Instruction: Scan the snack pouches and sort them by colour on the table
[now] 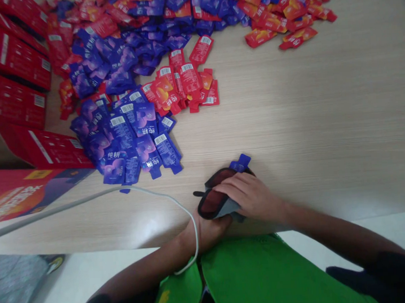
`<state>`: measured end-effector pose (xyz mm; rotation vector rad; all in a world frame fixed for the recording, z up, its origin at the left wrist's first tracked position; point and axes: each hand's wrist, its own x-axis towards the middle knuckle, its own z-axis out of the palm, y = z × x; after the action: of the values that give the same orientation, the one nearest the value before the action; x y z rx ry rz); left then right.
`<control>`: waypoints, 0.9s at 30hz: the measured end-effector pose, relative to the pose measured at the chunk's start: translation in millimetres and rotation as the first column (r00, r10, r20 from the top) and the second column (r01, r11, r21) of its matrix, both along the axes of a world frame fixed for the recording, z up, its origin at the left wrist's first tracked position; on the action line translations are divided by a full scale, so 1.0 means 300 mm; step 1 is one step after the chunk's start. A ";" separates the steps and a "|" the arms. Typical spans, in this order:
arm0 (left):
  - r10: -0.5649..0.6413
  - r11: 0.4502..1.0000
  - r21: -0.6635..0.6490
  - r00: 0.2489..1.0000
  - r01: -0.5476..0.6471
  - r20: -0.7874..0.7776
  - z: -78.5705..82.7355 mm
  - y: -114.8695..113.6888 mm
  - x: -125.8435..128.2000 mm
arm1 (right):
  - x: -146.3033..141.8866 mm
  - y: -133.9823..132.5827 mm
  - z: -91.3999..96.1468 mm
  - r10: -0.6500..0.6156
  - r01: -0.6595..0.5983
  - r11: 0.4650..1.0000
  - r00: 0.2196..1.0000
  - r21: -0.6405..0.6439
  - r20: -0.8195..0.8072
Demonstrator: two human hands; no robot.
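Near the table's front edge, my left hand (210, 230) grips a small grey pouch-like thing with black trim and a reddish-brown inside (213, 201) from below. My right hand (247, 195) lies over its upper right side with the fingers bent onto it. A blue packet (240, 162) with a tab end pokes out just beyond the right fingers. Part of the pouch-like thing is covered by the hands, so its exact kind is unclear. Flat blue packets with barcodes (150, 154) lie to the left, with flat red packets (189, 82) behind them.
A heap of filled blue sachets (116, 56) and red sachets (270, 19) spreads along the back. Red boxes (14, 98) line the left side. A white cable (157, 193) runs across the table's front to my green apron (256, 273).
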<state>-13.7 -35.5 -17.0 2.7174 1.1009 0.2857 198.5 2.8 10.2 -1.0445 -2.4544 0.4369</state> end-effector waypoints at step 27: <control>0.235 0.965 -0.119 0.972 -0.234 -0.003 0.076 0.210 0.186 | 0.382 0.253 -0.105 -0.857 0.865 0.481 0.429 -0.143 -0.286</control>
<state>42.0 27.4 5.9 2.4809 1.3924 0.2604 313.0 78.8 -21.1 -1.8663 -1.3172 0.1811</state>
